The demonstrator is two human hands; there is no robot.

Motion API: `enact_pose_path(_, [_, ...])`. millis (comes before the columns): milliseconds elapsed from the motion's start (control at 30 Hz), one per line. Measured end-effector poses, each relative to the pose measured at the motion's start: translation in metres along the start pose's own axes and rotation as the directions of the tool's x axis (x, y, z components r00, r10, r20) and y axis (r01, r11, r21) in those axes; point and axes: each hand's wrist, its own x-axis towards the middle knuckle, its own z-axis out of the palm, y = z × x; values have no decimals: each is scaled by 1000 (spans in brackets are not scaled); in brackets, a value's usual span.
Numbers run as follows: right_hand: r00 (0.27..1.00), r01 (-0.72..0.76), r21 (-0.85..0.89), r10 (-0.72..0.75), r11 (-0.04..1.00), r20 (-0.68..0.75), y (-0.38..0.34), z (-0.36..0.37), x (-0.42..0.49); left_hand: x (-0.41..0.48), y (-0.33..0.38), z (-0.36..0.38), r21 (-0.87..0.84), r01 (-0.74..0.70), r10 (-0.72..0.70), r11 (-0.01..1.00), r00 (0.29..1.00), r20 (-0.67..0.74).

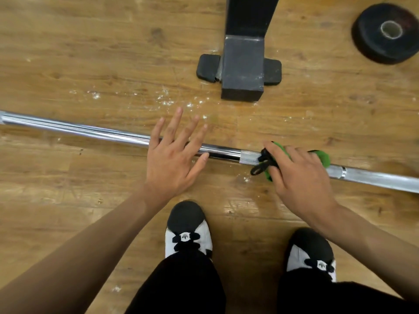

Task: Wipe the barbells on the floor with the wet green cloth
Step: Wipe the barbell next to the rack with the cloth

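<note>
right hand (301, 175), cloth (323, 157), seemingly on barbell (90, 131)

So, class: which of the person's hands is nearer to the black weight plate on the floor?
Right. The right hand, holding the green cloth on the barbell, lies nearer the person and left of the weight plate; the left hand is farther left.

Cloth (323, 157) lies on barbell (90, 131), stand foot (242, 71) behind.

Right hand (299, 175) presses green cloth (322, 157) on barbell (90, 130); left hand (174, 157) open.
</note>
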Motion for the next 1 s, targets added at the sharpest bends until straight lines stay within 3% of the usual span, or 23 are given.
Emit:
enact_pose_path(100, [995, -100, 20, 101, 995, -12, -38, 2, 8, -5, 4, 2, -6, 19, -20, 1000, 999, -49])
enact_pose_path(200, [999, 29, 64, -30, 997, 18, -67, 12, 25, -7, 4, 4, 1, 7, -7, 1000, 997, -82])
enact_pose_path(300, [991, 109, 61, -113, 992, 69, -47, 10, 25, -8, 2, 8, 6, -2, 3, 1000, 993, -118])
enact_pose_path(433, [999, -39, 11, 39, 999, 16, 9, 2, -7, -8, 5, 14, -25, 38, -42, 999, 982, -182])
enact_pose_path(533, [992, -128, 8, 128, 992, -4, -3, 0, -6, -8, 10, 17, -29, 60, -65, 998, 976, -209])
enact_pose_path(733, [979, 102, 71, -113, 992, 170, -71, 3, 41, -9, 5, 16, -10, 13, -15, 1000, 977, -214])
enact_pose_path(1000, [998, -6, -10, 5, 1000, -62, 3, 14, -15, -7, 7, 17, -9, 17, -19, 1000, 969, -246])
